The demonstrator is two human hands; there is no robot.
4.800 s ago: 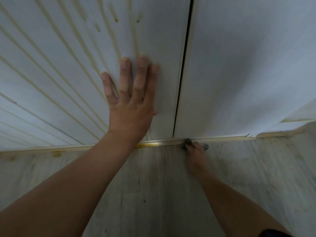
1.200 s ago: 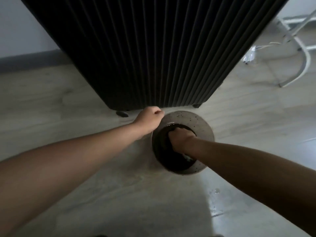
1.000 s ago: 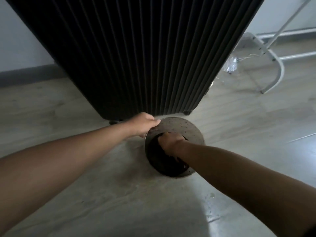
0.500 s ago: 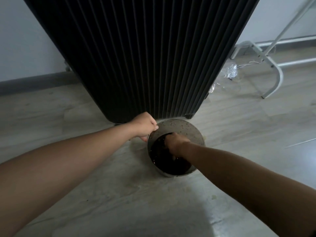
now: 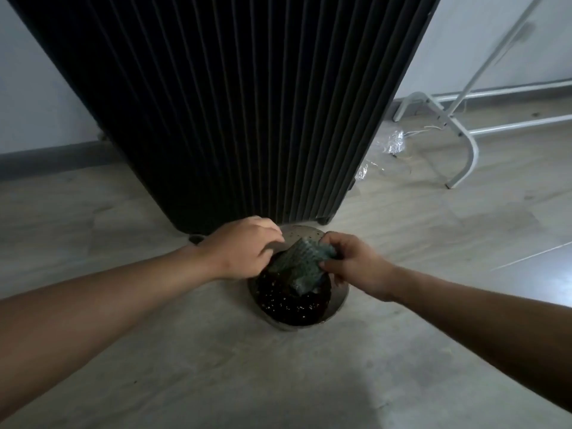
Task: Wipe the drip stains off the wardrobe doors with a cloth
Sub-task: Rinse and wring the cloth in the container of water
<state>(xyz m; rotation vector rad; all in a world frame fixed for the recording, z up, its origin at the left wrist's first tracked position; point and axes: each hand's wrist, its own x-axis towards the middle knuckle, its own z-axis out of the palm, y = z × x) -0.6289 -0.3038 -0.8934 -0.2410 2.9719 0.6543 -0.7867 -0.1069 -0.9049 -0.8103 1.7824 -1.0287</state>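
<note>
Pale floor, frame centre: over a bowl, the right hand pinches the cloth; the left hand curls against it, hold unclear.

The person's two arms are bare as far as they show, with no cloth over either. The left forearm looks very broad at the picture's edge and narrows evenly to a slim wrist; the right forearm has the same tapering shape. The left hand is bare, showing its smooth back, a row of rounded knuckles and the thumb's side. The right hand is bare too, with its back, knuckles and thumb in view. The near parts of both arms lie in dim shadow, while the hands and wrists catch more light. Nails and fine skin detail are too small to make out.
</note>
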